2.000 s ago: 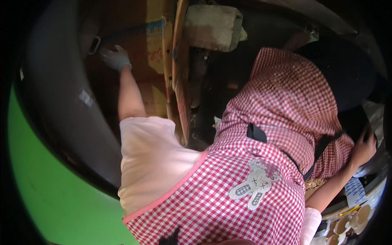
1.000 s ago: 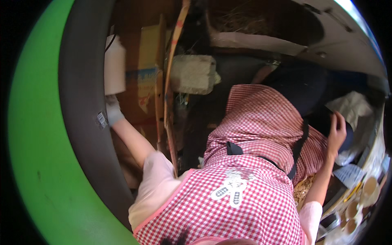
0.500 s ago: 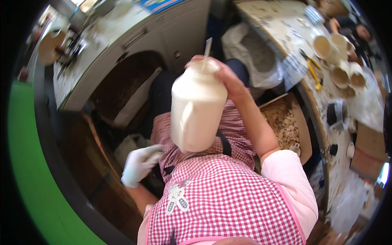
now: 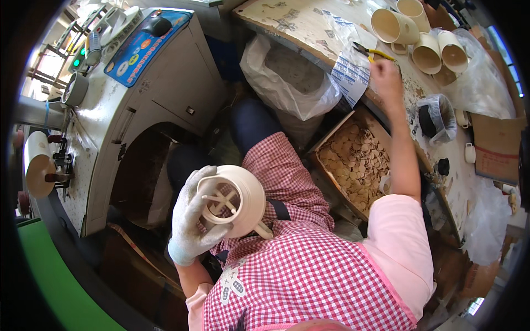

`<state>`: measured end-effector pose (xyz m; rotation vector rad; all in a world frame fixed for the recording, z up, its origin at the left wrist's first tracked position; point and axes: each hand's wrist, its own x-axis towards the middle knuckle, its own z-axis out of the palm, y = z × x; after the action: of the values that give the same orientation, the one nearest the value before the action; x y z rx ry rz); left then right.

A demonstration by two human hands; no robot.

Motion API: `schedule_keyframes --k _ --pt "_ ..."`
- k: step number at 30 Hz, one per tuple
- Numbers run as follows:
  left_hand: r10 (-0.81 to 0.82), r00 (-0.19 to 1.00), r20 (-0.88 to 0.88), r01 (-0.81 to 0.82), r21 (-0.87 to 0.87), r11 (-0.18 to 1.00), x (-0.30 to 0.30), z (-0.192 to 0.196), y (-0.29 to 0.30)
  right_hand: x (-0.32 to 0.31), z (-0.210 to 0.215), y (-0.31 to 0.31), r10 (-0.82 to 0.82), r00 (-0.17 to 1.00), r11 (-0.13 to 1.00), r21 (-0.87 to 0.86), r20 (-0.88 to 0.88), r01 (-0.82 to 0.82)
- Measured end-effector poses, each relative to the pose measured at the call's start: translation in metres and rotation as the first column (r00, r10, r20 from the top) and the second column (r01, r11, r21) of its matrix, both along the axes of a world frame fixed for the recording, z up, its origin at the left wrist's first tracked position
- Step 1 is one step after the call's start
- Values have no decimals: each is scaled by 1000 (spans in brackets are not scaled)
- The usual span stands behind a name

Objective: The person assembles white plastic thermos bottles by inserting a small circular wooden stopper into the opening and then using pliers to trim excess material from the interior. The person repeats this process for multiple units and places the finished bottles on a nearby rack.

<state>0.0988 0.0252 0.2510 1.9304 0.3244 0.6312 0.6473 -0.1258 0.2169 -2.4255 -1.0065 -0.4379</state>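
Observation:
My gloved left hand point(image 4: 190, 218) is wrapped round a cream plastic jug point(image 4: 253, 193), held over my lap with its round mouth tipped up toward me. A thin cream cross-shaped piece point(image 4: 221, 202) spans the mouth, and the jug's handle sticks out at the lower right. At the far right, my bare right hand point(image 4: 385, 83) reaches onto the workbench. Its fingers are curled at the handles of a pair of yellow-handled pliers point(image 4: 381, 54), whose dark jaws point left. The fingertips are partly hidden.
An open box point(image 4: 353, 165) of small round cream scraps stands beside my right leg. Several cream jugs point(image 4: 395, 26) lie on the workbench point(image 4: 292, 16). A white sack point(image 4: 265, 83) sits beyond my knees. A grey cabinet point(image 4: 160, 83) with a blue mat stands at the left.
The jug has passed from my right hand to my gloved left hand and now sits lower, mouth turned up. My right hand has moved right to the pliers. The view has swung right.

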Motion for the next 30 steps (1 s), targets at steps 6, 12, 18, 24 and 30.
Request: schedule_keyframes --k 6,12,18,24,30 --pt "94 994 -60 -96 -26 995 36 -6 0 213 -47 -102 -415 865 830 -506 -281 234" --pt "297 916 268 -289 -69 955 -37 25 14 235 -51 -125 -202 695 941 61 -690 334" --pt "417 885 -205 -220 607 764 -98 50 22 -39 12 18 771 -313 637 684 -555 356" --pt "189 961 -201 -84 438 895 -102 4 26 -331 59 110 941 9 -12 -59 -338 -998" --pt "75 973 -218 12 374 927 -103 5 32 -383 53 140 995 -96 -84 -290 27 -954"
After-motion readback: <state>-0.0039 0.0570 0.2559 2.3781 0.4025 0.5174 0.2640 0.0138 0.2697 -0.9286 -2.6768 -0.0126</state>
